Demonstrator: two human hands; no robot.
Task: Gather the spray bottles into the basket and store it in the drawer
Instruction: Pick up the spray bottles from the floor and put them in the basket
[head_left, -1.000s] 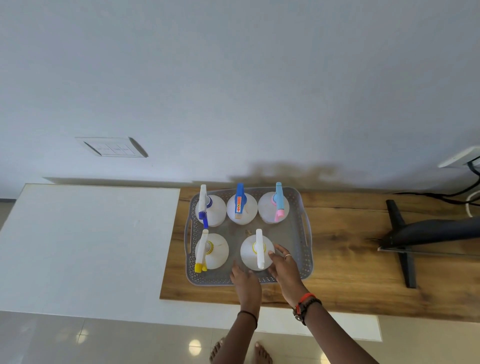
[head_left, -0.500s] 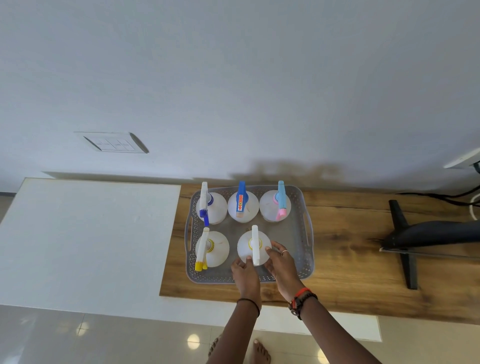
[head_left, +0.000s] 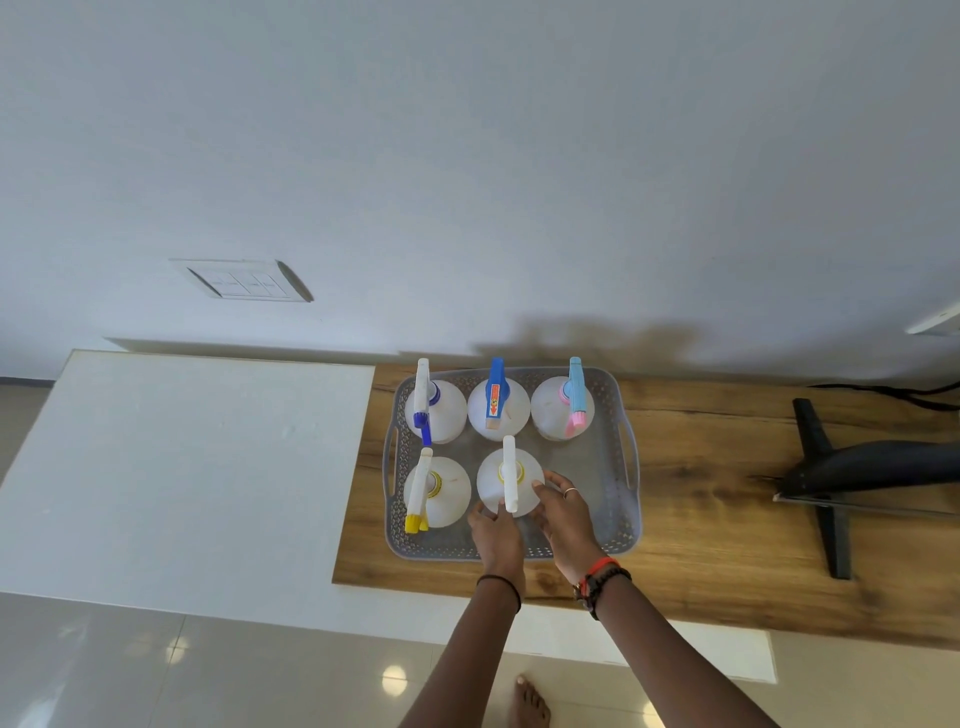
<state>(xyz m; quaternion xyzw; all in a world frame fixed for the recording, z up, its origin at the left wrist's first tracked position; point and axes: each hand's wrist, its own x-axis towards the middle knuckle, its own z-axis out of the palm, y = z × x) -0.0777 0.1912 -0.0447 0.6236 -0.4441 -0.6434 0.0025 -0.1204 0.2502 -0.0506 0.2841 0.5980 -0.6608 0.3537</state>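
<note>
Left hand (head_left: 496, 535) and right hand (head_left: 566, 519) cup the white-trigger translucent spray bottle (head_left: 511, 475), upright in the grey perforated plastic basket (head_left: 615, 397) at the wooden counter's (head_left: 701, 519) left end beside four other spray bottles (head_left: 498, 410); likely seating it, next lift by side handles, drawer unseen.

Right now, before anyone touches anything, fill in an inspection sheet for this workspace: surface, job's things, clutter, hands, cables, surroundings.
Surface: wooden countertop, beside a white counter.
Job's things: grey basket holds five upright spray bottles; its front right spot is free. No drawer in view.
Clutter: black stand on the wood, to the right.
Hands: left hand and right hand hold the white-nozzle bottle between them.
Cables: black cable by the wall, far right.
Surroundings: white wall, switch plate, tiled floor.
</note>
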